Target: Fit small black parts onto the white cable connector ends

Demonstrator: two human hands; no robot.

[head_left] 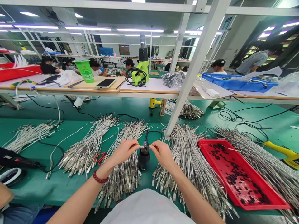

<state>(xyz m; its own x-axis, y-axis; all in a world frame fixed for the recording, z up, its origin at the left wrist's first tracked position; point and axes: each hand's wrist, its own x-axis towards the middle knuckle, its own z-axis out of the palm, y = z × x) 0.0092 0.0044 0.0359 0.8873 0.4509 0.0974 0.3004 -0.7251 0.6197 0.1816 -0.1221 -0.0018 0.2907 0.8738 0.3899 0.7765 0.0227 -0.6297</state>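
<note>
Both hands meet at the middle of the bench, in front of my body. My left hand, with a dark red bead bracelet at the wrist, is closed in a pinch on a thin, pale cable end. My right hand pinches a similar thin cable end from the other side. Between the fingertips, the ends are at the top of an upright black tool with a dark, narrow upper part. Whether the ends touch it is too small to tell. White cable bundles with metal plugs, a left bundle and a right bundle, flank the tool.
A red tray of small black pieces lies at right, near a yellow heat gun. Red-handled scissors rest left of my hands. A white post rises ahead, below a shelf holding a green heat gun. Someone's arm shows at left.
</note>
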